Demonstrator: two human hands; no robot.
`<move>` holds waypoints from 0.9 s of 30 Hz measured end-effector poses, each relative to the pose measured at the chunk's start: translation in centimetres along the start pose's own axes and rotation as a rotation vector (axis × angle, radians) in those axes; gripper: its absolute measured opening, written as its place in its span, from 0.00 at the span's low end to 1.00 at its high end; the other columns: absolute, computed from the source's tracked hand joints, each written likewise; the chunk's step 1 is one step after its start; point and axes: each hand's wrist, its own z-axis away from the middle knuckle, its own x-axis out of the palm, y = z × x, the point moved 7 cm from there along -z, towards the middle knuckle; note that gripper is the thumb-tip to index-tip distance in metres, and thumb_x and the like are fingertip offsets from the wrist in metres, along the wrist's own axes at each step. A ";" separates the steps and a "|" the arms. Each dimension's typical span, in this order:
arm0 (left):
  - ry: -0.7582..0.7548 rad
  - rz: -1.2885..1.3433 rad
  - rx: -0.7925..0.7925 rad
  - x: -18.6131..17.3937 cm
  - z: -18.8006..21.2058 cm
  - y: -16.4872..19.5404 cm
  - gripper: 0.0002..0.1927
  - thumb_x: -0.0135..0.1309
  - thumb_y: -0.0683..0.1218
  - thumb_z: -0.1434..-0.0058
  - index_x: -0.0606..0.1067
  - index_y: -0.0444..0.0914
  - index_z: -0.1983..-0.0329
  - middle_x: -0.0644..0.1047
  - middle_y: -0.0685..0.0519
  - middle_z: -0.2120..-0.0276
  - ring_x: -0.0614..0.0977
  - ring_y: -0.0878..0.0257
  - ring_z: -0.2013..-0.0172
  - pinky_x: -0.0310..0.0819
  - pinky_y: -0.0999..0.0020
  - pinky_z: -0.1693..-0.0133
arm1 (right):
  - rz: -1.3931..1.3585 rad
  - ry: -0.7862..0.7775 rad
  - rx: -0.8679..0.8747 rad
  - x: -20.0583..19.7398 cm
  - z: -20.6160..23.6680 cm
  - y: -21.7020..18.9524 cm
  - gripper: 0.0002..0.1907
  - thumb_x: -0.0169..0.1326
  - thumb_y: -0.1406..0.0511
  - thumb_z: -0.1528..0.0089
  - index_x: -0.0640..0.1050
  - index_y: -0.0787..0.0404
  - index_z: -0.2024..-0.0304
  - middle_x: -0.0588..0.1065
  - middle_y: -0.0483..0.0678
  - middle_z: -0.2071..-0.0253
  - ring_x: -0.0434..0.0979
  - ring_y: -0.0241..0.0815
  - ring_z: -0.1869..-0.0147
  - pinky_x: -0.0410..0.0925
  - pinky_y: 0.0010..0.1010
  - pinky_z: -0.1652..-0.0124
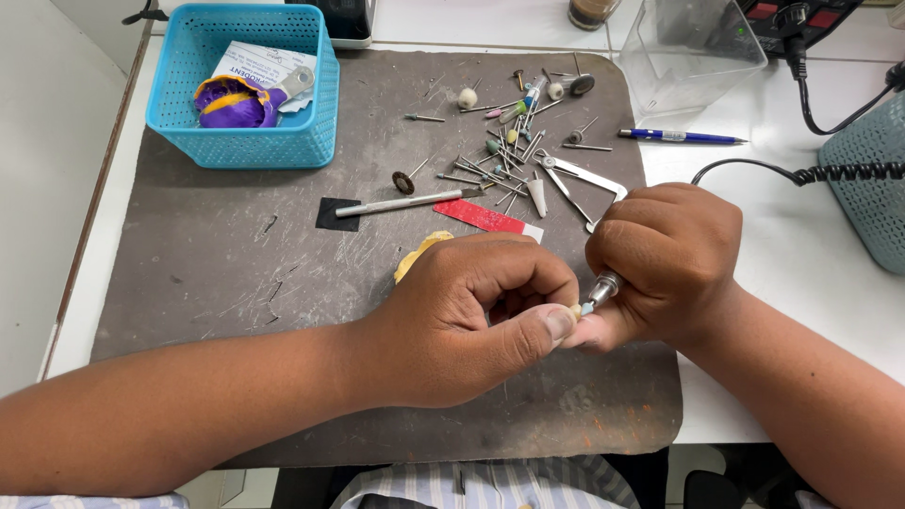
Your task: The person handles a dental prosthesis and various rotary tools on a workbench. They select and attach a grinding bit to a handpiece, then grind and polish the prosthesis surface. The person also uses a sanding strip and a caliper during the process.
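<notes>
From the head camera, the left hand (pixel 471 316) is curled closed, its thumb and fingers pinching a small pale workpiece (pixel 574 310) at the thumb tip. The right hand (pixel 665 259) is clenched around a slim metal handpiece (pixel 603 287), whose tip meets the workpiece just between the two hands. Both hands rest over a scuffed grey mat (pixel 236 264) on the white worktop (pixel 801 245). Just beyond the left hand lie a yellow piece (pixel 415 254), partly hidden, and a red strip (pixel 485 217). Further out sits a scatter of small burs (pixel 500 151), and well off to the left a blue basket (pixel 240 141) holds a purple-and-yellow object (pixel 231 104). Beyond the right hand lies a blue pen (pixel 679 137).
</notes>
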 end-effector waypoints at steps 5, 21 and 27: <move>0.004 -0.019 0.002 0.0 0.0 0.1 0.07 0.54 0.46 0.29 0.76 0.37 0.60 0.73 0.59 0.70 0.72 0.75 0.70 0.68 0.76 0.69 | 0.000 0.019 -0.001 0.0 0.0 0.0 0.38 0.52 0.32 0.45 0.66 0.58 0.82 0.63 0.46 0.82 0.65 0.45 0.79 0.58 0.32 0.79; 0.011 0.013 -0.015 0.0 0.0 -0.3 0.07 0.53 0.46 0.29 0.76 0.37 0.60 0.74 0.59 0.69 0.73 0.76 0.69 0.70 0.77 0.67 | 0.014 -0.022 0.015 0.0 0.1 0.1 0.36 0.55 0.35 0.45 0.68 0.58 0.82 0.62 0.47 0.82 0.65 0.47 0.79 0.57 0.35 0.78; 0.012 0.055 -0.037 0.0 0.0 -0.4 0.08 0.52 0.46 0.29 0.76 0.37 0.59 0.74 0.60 0.68 0.72 0.76 0.70 0.69 0.77 0.68 | 0.017 -0.018 0.005 0.0 0.2 0.1 0.37 0.54 0.34 0.45 0.68 0.58 0.82 0.62 0.46 0.83 0.65 0.46 0.79 0.57 0.36 0.77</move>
